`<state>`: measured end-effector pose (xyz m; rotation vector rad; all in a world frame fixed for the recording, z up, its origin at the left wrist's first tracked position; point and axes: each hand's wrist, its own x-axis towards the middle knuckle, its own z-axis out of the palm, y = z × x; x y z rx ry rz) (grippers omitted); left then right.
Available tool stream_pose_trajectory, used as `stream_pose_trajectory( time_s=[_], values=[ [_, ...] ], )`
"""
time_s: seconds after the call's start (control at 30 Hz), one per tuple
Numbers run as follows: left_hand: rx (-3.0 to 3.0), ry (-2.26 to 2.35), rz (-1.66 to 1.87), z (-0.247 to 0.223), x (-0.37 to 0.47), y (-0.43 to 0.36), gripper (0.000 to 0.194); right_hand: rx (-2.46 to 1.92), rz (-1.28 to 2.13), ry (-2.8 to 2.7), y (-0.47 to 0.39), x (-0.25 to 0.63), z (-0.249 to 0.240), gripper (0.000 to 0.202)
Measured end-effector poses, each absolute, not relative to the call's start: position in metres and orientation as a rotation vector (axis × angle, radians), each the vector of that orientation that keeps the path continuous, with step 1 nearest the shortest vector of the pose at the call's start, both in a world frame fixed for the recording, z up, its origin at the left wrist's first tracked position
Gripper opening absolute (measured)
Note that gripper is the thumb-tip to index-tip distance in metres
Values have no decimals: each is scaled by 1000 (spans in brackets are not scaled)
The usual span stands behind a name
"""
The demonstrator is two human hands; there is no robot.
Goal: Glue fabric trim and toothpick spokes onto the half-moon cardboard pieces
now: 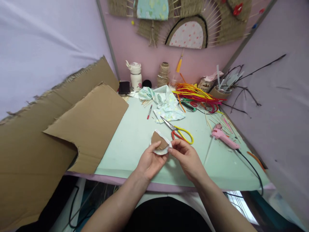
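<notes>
A small brown cardboard piece (158, 140) with white fabric showing around its edge is held above the table's front part. My left hand (152, 161) supports it from below, thumb pressed on the cardboard face. At its right edge, the thumb and fingertips of my right hand (184, 156) pinch the white fabric rim. Scissors (177, 130) with one yellow and one red handle lie open just beyond my right hand. Behind them is a crumpled pale floral cloth (167, 104).
Large cardboard sheets (94, 119) cover the left side. A pink glue gun (224, 137) with a black cord lies at right. Further back are a red marker (149, 112), a white bottle (135, 77), a twine spool (163, 74), coloured cords (200, 95) and a pot of sticks (220, 91).
</notes>
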<state>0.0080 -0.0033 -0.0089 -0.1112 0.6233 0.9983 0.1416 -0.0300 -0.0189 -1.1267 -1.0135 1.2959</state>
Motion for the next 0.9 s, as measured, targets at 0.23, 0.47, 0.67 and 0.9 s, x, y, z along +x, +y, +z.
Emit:
stream_pose_trajectory(
  time_s=[0.23,0.47,0.67,0.9],
  values=[
    [-136,628,1056,-7,15,-5,23,-1112,1241,-872,-28,133,-22,19],
    [240,675,1005,-22,4,-15,22,-1063,1164,-850,-21,154,-5,18],
    [1024,905,1207,-12,-16,-8,34,-1111,1329,-1084,-21,175,27,13],
    [1146,674,810,4,-10,-5,19,-1183,1381,-1125,-26,168,30,19]
  ],
)
